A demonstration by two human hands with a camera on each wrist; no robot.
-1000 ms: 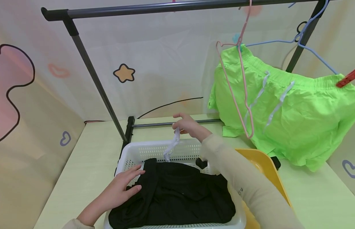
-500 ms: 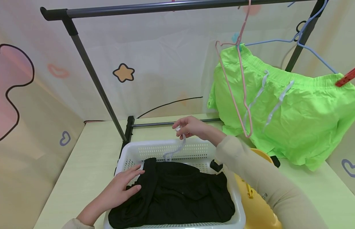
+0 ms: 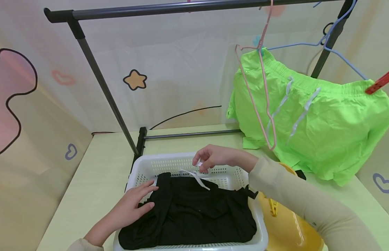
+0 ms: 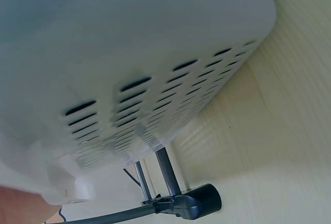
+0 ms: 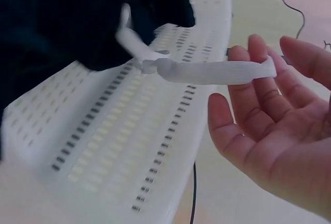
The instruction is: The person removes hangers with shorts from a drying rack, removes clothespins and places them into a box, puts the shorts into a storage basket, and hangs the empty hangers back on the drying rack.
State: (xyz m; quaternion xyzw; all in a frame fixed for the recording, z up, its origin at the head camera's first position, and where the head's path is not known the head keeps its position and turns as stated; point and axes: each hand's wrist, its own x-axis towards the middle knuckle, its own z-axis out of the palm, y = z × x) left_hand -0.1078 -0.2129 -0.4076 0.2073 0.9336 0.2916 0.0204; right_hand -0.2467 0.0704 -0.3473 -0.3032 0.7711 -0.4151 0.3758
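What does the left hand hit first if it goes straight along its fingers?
Likely the black garment: its fold lies just ahead of the left hand. Depth is unclear; they may already touch.

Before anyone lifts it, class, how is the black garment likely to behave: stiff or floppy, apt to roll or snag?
The black garment will probably sag: it lies in soft creases. It's unlikely to roll, being spread across the white basket. The thin white tie might snag, given the basket's holes.
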